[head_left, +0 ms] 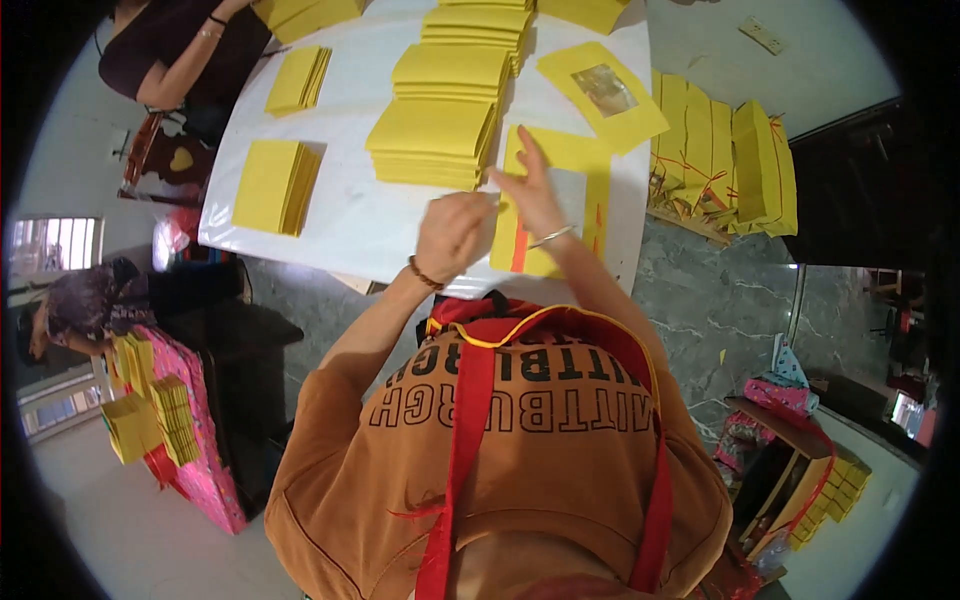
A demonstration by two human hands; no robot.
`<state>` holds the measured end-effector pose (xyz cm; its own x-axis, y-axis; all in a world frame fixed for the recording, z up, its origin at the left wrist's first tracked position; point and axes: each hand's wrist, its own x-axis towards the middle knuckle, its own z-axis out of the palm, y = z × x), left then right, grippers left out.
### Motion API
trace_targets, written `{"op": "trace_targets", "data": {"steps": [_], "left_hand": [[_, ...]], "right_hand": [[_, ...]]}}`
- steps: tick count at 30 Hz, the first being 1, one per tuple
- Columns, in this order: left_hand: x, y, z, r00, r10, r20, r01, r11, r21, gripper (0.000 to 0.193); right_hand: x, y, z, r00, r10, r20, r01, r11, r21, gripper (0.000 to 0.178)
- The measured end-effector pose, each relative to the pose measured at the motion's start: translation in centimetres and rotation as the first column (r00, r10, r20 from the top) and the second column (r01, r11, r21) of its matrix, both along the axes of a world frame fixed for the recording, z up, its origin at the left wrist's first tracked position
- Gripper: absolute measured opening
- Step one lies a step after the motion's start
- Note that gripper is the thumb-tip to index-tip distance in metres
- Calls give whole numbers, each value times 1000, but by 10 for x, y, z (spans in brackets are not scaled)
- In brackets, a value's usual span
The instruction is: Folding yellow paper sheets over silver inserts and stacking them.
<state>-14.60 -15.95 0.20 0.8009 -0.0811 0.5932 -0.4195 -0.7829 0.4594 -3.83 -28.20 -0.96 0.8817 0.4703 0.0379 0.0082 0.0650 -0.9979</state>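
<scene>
My left hand [455, 235] is closed with curled fingers near the table's front edge, left of a flat yellow paper piece; what it holds, if anything, is hidden. With fingers spread, my right hand [538, 198] reaches over that yellow paper piece [580, 148], which bears a pale panel and red strips. Just beyond my hands rises a neat stack of folded yellow paper pieces [430, 130], and more such stacks run in a row toward the far side. Another yellow paper piece [625, 125], with a clear window, lies tilted at the right.
Two smaller yellow stacks [268, 185] [298, 80] stand on the left of the white table [345, 210]. A person [190, 50] works at the far left. Tied yellow bundles [700, 150] lie beyond the right edge. Another person [95, 305] bends near a pink-covered table [205, 430].
</scene>
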Motion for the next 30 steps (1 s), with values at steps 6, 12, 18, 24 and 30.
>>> {"op": "trace_targets", "data": {"steps": [6, 12, 18, 24, 30], "left_hand": [[-11, -21, -41, 972, 69, -226, -136, 946, -295, 28], [6, -44, -56, 863, -212, -458, -391, 295, -872, 53], [15, -56, -55, 831, -252, -496, -422, 295, -857, 57], [20, -69, -61, 824, -297, -483, -403, 292, -867, 60], [19, -74, -54, 808, -323, -492, -373, 366, -853, 59]], "right_hand": [[19, -129, 10, 994, 75, 74, -41, 923, -383, 47], [-3, -159, -78, 938, -249, -241, 280, 954, 104, 56], [-25, -134, -46, 937, -90, -338, 155, 973, 172, 54], [-31, -157, -52, 993, -108, -37, 103, 987, -122, 49], [-27, -169, -72, 992, -128, -10, 126, 984, -127, 45]]}}
